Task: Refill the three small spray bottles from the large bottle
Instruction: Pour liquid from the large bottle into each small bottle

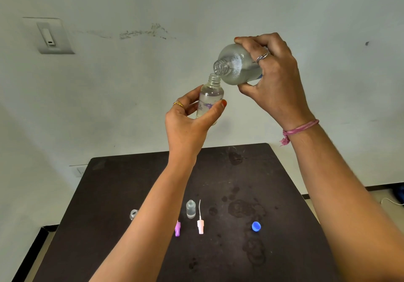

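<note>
Clear plastic large bottle [237, 65] sat tipped in the upper right of centre, uncapped mouth pointing down-left and touching the open neck of a small bottle [210, 98] just below it. Right hand [273, 78] wrapped the large bottle's body, fingers curled over the top, thumb under it; rings on one finger, pink thread [299, 128] at the wrist. Left hand [188, 119] gripped the small bottle upright from below, thumb across the front, fingers behind; gold ring on one finger. Small bottle looked partly filled with clear liquid, purple print on its side. Both bottles were held well above the dark table [284, 194] in the lower half of the frame. On the table, lower centre: a second small bottle [190, 209] standing uncapped, a pink spray head [200, 226] with its tube lying just right of it, a purple spray head [177, 229] partly hidden by the left forearm. A third small bottle [133, 214] showed at lower left, mostly hidden behind that forearm. Blue cap [256, 226] lay at lower right, apart from the rest. Dried wet marks spotted the tabletop. Wall switch [49, 35] at upper left.
</note>
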Motion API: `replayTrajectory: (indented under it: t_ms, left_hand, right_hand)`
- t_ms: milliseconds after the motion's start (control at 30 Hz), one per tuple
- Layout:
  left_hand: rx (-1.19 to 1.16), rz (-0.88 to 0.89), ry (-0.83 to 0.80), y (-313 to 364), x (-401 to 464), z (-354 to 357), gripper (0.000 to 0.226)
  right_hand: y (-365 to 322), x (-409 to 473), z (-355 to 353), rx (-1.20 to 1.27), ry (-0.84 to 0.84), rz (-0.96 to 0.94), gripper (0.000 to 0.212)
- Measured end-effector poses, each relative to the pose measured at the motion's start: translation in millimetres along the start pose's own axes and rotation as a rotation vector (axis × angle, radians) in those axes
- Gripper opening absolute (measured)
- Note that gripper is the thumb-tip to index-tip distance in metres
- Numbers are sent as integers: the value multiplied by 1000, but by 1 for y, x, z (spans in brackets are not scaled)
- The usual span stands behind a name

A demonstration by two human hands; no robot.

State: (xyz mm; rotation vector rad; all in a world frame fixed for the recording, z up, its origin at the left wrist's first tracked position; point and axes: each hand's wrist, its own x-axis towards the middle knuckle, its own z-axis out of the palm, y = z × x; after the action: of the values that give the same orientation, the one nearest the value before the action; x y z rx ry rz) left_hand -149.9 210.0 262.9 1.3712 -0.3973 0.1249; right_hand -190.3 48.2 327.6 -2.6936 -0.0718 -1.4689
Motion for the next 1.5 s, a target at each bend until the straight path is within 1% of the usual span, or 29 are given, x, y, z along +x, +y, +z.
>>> replayTrajectory:
  t_ms: [633, 1067, 1500]
  left_hand:
    - [-7, -28, -9, 1, -3, 5, 49]
    - [-2, 3, -12, 3, -3, 8, 50]
    - [-9, -13, -10, 1, -2, 8, 50]
  right_hand:
    - [4, -2, -4, -5, 7, 10, 71]
    - [6, -1, -6, -17, 2, 9, 72]
    - [6, -1, -5, -25, 4, 7, 71]
